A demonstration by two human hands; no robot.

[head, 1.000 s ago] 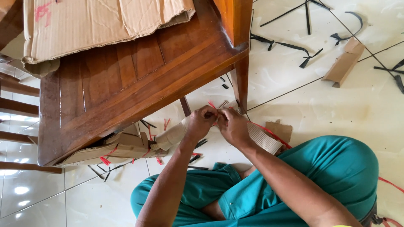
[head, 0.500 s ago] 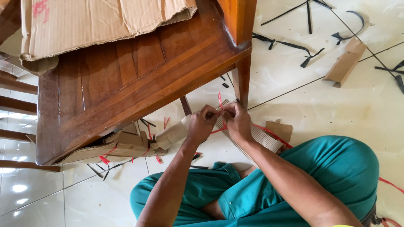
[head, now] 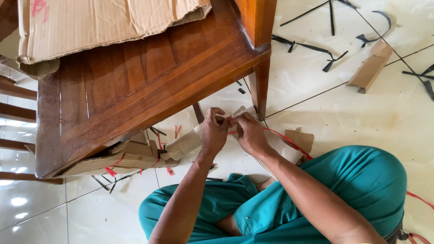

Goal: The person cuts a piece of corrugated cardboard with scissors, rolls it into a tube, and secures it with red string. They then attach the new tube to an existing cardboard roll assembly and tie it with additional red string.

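- Red string (head: 289,141): pinched at one end between the fingertips of both hands, just in front of the wooden chair (head: 135,90); the rest trails back over the wrapped piece.
- Left hand (head: 213,131): closed around the cardboard-wrapped piece (head: 185,143) below the chair's front leg (head: 260,86), thumb and forefinger on the string.
- Right hand (head: 248,133): fingers clenched on the same string end, touching the left hand.
- Compared with a second ago, the hands have drawn tighter together at the leg, which suggests the tie is being cinched.
- Cardboard offcut (head: 370,68): well apart, beyond the leg.
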